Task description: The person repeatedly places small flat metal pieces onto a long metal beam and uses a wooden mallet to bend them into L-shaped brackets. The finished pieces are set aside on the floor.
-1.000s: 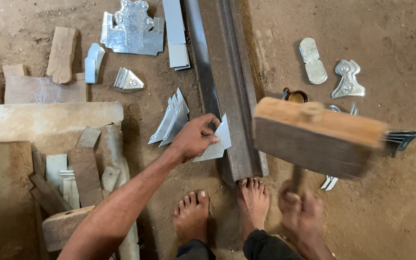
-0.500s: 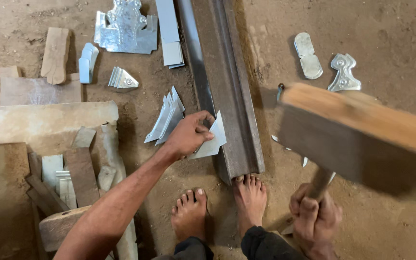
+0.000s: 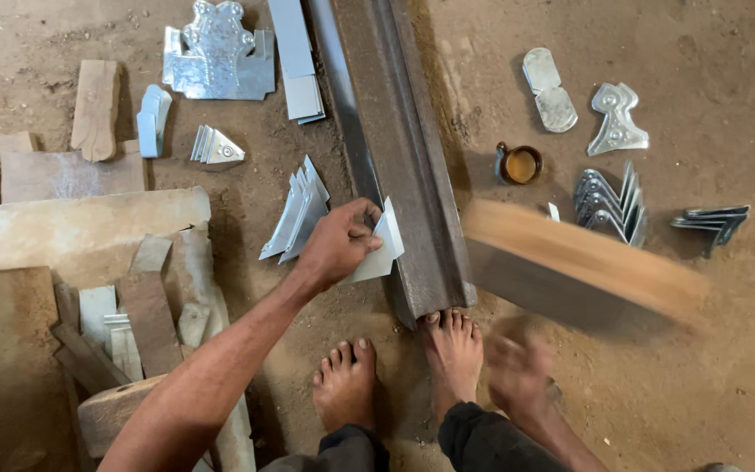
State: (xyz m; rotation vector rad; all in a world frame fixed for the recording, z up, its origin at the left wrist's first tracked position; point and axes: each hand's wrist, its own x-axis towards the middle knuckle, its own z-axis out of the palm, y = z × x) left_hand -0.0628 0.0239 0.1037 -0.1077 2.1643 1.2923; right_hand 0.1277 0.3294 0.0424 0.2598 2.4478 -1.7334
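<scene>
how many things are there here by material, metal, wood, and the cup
Shiny sheet-metal pieces or stacks, counting the triangular piece under the left hand: 10
Steel rail: 1
Wooden mallet, blurred, held by the right hand: 1
Small brown cup: 1
Wood offcuts at left: too jumbled to count
Total counted: 13

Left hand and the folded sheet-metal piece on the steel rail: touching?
Touching. The head view shows the left hand with its fingers pressed onto the folded sheet-metal piece, pinning it against the steel rail.
</scene>
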